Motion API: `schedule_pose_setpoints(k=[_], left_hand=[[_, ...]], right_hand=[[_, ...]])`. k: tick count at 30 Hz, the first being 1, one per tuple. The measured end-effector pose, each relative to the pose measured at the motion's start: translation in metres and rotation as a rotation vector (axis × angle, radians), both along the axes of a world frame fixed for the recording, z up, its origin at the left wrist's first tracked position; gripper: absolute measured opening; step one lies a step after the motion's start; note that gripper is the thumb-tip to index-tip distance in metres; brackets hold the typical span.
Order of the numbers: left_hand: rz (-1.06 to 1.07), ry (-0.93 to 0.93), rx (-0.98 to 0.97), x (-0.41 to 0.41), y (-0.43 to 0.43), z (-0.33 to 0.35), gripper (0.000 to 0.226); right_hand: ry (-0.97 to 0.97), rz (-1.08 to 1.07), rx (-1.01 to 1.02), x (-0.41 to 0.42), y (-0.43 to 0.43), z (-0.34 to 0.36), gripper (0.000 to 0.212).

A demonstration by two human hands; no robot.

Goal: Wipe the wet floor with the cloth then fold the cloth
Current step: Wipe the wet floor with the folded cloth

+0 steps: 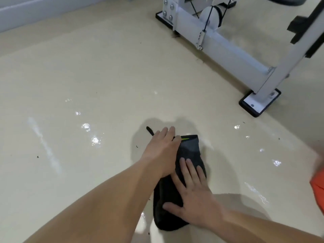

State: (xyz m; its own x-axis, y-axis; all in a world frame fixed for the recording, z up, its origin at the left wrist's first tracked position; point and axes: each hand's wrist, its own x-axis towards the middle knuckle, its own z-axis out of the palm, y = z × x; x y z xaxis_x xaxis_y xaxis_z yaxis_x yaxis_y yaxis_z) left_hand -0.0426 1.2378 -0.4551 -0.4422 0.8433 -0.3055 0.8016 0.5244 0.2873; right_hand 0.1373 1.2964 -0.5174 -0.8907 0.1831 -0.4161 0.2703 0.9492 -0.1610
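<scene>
Beige floor (87, 71), wet glints across it; dark cloth (190, 149) lies bunched toward the floor's near edge; our left hand (162, 149) and right hand (193, 197) both press flat on it, fingers straight, gripping nothing; white metal frame (228, 50) at far right corner.

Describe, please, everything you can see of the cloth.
The cloth is dark, black to grey, with a yellow-green stripe at its far end and a thin black strip poking out beyond the left hand. It looks like soft fabric, lying flat on the glossy wet floor in a long narrow shape. Both hands press on it with straight fingers, the right hand nearer.
</scene>
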Motion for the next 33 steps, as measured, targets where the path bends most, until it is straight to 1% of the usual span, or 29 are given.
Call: schedule_pose_setpoints(k=[3, 5, 6, 8, 10, 11, 13, 14, 16, 17, 21, 24, 26, 28, 29, 31, 33], left_hand=[[0.009, -0.020, -0.006, -0.011, 0.014, 0.004, 0.069], [-0.005, -0.040, -0.003, -0.014, 0.023, 0.007, 0.070], [-0.001, -0.050, 0.007, -0.014, 0.027, 0.008, 0.069], [0.009, -0.060, 0.039, -0.014, 0.036, 0.011, 0.068], [0.012, -0.033, 0.054, -0.012, 0.044, 0.010, 0.073], [0.011, -0.014, 0.053, -0.011, 0.049, 0.008, 0.078], [0.025, -0.002, 0.048, -0.010, 0.055, 0.004, 0.085], [0.030, -0.007, 0.042, -0.009, 0.059, 0.003, 0.086], [0.028, -0.018, 0.038, -0.006, 0.064, 0.002, 0.081], [0.034, -0.037, 0.033, -0.003, 0.066, 0.001, 0.079], [0.058, -0.109, 0.011, 0.010, 0.079, -0.001, 0.084], [0.022, -0.127, -0.016, 0.022, 0.086, -0.006, 0.084], [-0.023, -0.127, -0.039, 0.032, 0.087, -0.010, 0.083], [-0.068, -0.115, -0.056, 0.039, 0.087, -0.015, 0.082], [-0.084, -0.106, -0.063, 0.040, 0.087, -0.016, 0.082], [-0.115, -0.077, -0.074, 0.038, 0.086, -0.018, 0.084], [-0.142, -0.050, -0.083, 0.036, 0.086, -0.018, 0.088]], right_hand=[[0.023, 0.107, -0.020, 0.003, -0.004, 0.002, 0.102], [0.037, 0.164, -0.056, -0.006, 0.012, 0.006, 0.103], [-0.001, 0.191, -0.074, -0.014, 0.023, 0.008, 0.101], [-0.032, 0.252, -0.053, -0.033, 0.050, 0.011, 0.101], [-0.014, 0.242, 0.002, -0.055, 0.085, 0.007, 0.103], [-0.003, 0.185, 0.019, -0.065, 0.104, 0.006, 0.104], [0.036, -0.010, 0.032, -0.079, 0.140, 0.007, 0.112], [0.011, -0.109, 0.039, -0.083, 0.158, 0.008, 0.114], [-0.104, -0.310, 0.042, -0.079, 0.185, 0.011, 0.109], [-0.129, -0.411, 0.042, -0.072, 0.195, 0.011, 0.107], [-0.126, -0.682, 0.091, -0.023, 0.207, 0.010, 0.102], [-0.133, -0.858, 0.095, 0.012, 0.185, 0.007, 0.103], [-0.062, -0.915, 0.119, 0.028, 0.160, 0.000, 0.103], [0.049, -0.914, 0.206, 0.040, 0.134, -0.007, 0.104], [0.047, -0.903, 0.212, 0.043, 0.122, -0.009, 0.104], [-0.015, -0.870, 0.175, 0.047, 0.096, -0.008, 0.104], [0.001, -0.827, 0.167, 0.045, 0.070, -0.010, 0.101]])
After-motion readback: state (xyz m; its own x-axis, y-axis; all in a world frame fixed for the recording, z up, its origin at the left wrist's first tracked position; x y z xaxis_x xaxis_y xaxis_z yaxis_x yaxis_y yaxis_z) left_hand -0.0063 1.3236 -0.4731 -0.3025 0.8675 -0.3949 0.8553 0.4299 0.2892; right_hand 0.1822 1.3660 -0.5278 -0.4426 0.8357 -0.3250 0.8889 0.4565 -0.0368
